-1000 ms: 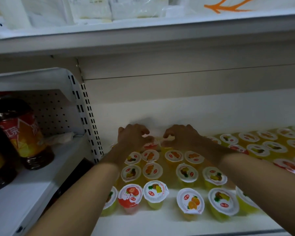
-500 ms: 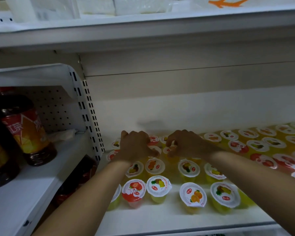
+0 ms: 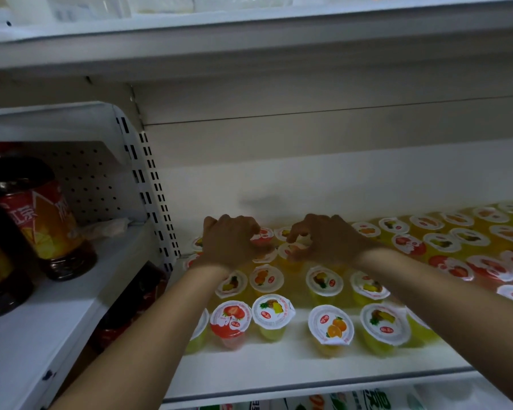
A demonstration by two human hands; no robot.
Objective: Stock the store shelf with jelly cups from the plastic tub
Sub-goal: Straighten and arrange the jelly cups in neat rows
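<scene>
Several jelly cups with fruit-printed lids stand in rows on the white shelf; an orange one and a strawberry one are in the front row. Both my arms reach to the back left of the rows. My left hand curls its fingers down beside a red-lidded jelly cup and grips it. My right hand pinches another jelly cup between thumb and fingers. The hands hide the cups under them. No plastic tub is in view.
A slotted white upright bounds the shelf on the left. Beyond it, dark drink bottles stand on a neighbouring shelf. An upper shelf hangs low overhead. Packaged goods show below the shelf's front edge.
Both hands have drawn slightly away from the back wall and stayed close together over the rear cups. More cups show behind the fingers now.
</scene>
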